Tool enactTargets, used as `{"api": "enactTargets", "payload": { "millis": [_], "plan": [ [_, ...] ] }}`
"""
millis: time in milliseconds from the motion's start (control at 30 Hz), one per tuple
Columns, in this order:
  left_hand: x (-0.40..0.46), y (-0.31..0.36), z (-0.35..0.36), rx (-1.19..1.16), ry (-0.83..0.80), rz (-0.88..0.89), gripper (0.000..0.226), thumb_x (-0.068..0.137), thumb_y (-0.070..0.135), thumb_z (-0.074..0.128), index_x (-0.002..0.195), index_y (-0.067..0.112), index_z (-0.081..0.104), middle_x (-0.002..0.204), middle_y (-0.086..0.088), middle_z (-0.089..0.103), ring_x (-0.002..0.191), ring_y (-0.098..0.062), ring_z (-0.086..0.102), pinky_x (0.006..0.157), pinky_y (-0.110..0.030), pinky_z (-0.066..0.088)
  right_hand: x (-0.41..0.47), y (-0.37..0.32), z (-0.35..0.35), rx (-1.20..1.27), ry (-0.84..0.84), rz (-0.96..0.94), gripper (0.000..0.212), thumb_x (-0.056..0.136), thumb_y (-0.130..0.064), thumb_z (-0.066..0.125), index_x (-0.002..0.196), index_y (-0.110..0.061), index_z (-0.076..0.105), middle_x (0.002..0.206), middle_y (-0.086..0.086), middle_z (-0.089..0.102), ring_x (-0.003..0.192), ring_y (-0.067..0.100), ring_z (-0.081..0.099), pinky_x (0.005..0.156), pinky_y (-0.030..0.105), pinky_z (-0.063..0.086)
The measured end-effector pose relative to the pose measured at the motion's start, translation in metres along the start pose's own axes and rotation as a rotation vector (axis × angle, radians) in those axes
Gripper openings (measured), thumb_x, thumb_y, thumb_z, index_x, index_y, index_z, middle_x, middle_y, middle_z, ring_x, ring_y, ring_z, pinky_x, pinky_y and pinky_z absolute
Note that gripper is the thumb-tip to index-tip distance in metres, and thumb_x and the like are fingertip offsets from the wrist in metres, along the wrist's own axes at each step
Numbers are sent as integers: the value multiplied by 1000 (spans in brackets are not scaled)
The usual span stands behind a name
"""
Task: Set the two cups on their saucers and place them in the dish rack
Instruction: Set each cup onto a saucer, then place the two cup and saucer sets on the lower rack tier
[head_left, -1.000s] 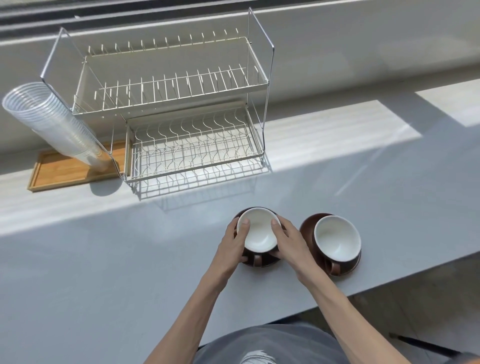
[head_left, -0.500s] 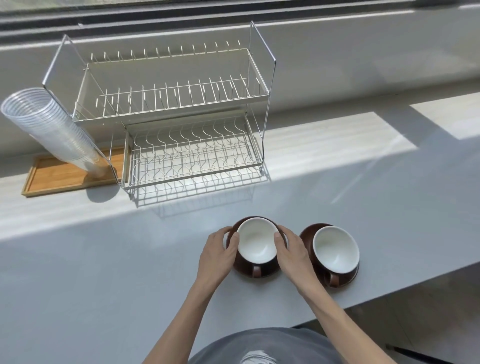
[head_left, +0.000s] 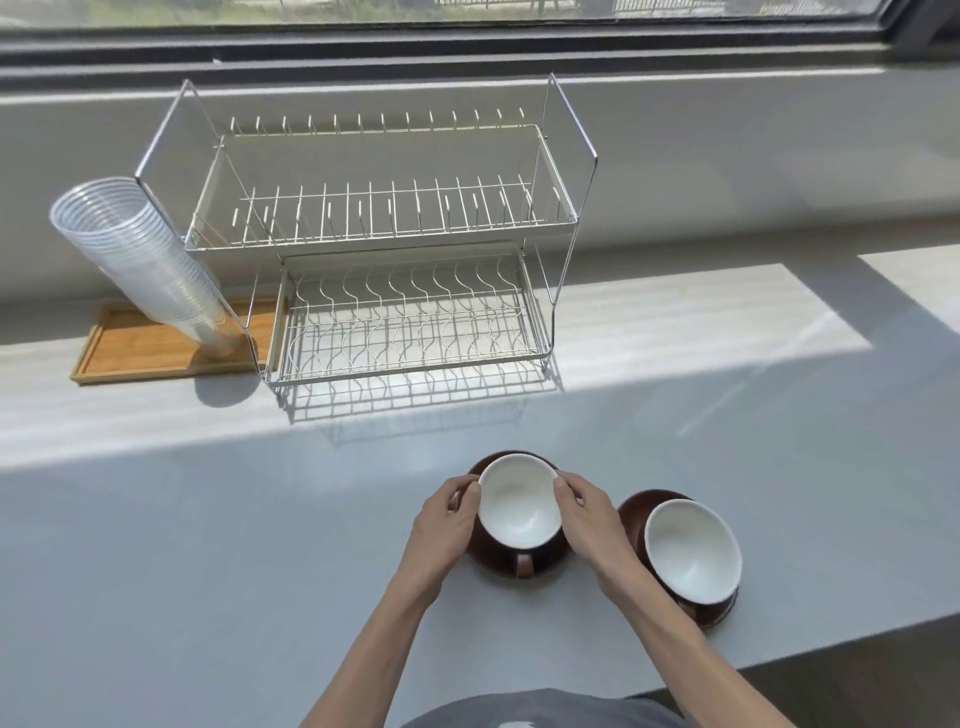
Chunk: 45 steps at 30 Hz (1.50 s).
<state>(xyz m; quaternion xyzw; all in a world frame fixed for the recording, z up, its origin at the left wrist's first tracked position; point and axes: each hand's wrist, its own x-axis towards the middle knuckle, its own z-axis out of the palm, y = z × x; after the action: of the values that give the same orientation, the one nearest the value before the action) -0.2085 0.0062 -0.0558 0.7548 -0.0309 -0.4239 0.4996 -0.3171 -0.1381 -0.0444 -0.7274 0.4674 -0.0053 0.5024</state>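
Left cup sits on its saucer, clasped by left hand and right hand. Second cup and saucer stand just right. Bare counter separates them from the dish rack; stacked plastic cups lean on a wooden tray beside it.

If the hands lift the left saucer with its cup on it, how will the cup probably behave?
The cup looks glazed and rests loose on its saucer, so it may slide if tilted. It is probably ceramic: rigid, breakable. Left hand and right hand flank it.
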Motion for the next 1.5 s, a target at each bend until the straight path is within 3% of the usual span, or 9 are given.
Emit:
{"api": "enactTargets", "payload": {
  "millis": [300, 433, 733, 867, 1033, 1200, 1300, 1400, 1500],
  "plan": [
    [8, 24, -18, -61, 87, -6, 24, 77, 61, 53, 95, 52, 66, 114, 2, 69, 108, -20, 67, 95, -49, 56, 24, -37, 2, -11, -75, -79, 35, 101, -31, 41, 108, -6, 63, 113, 13, 67, 110, 30, 59, 84, 36, 45],
    [12, 45, -24, -88, 118, 7, 21, 82, 52, 55, 97, 46, 68, 109, -4, 70, 102, -24, 68, 87, -50, 60, 38, -56, -4, 15, -100, -107, 36, 99, -33, 41, 107, -5, 62, 111, 17, 66, 97, 31, 59, 74, 33, 39],
    [45, 107, -40, -146, 138, 95, 12, 99, 34, 54, 104, 33, 65, 97, -3, 71, 85, -19, 70, 80, -39, 62, 93, -112, -15, 45, -99, -180, 36, 97, -34, 41, 102, -3, 61, 106, 18, 65, 84, 26, 55, 72, 33, 38],
    [73, 139, -46, -144, 152, 113, 10, 100, 31, 54, 99, 36, 63, 94, -4, 70, 82, -18, 67, 83, -43, 60, 124, -140, -17, 40, -83, -198, 33, 98, -31, 40, 80, -10, 58, 75, 7, 57, 73, 19, 45, 64, 32, 33],
    [115, 167, -48, -129, 193, 109, 17, 99, 30, 52, 110, 29, 65, 92, -4, 67, 83, -20, 63, 85, -48, 59, 167, -168, -9, -15, -21, -241, 33, 98, -21, 35, 66, -15, 42, 69, -2, 47, 72, 20, 42, 60, 31, 31],
    [154, 181, -47, -202, 253, 76, 17, 99, 28, 57, 113, 24, 66, 83, 2, 58, 76, -18, 55, 72, -39, 50, 200, -180, 0, 29, 35, -188, 26, 101, -26, 39, 95, -15, 63, 95, -4, 54, 97, 19, 49, 91, 35, 39],
    [172, 190, -47, -161, 292, 54, 10, 99, 25, 57, 104, 18, 62, 79, 2, 51, 69, -15, 50, 73, -39, 50, 219, -185, 5, -48, 52, -138, 31, 98, -24, 38, 76, -13, 58, 82, 4, 56, 89, 29, 53, 82, 35, 40],
    [185, 199, -50, -74, 305, -11, 13, 97, 20, 55, 88, 10, 58, 76, 2, 46, 73, -20, 48, 78, -42, 56, 230, -189, 8, -56, 49, -109, 33, 99, -24, 36, 103, -7, 64, 105, 16, 65, 101, 34, 59, 89, 38, 45],
    [192, 199, -54, 8, 250, -8, 26, 99, 15, 51, 74, 12, 55, 73, -4, 52, 72, -25, 51, 63, -34, 52, 235, -190, 10, -45, 44, -143, 35, 102, -26, 32, 106, -10, 63, 113, 14, 64, 106, 33, 57, 94, 39, 44]
  ]
}}
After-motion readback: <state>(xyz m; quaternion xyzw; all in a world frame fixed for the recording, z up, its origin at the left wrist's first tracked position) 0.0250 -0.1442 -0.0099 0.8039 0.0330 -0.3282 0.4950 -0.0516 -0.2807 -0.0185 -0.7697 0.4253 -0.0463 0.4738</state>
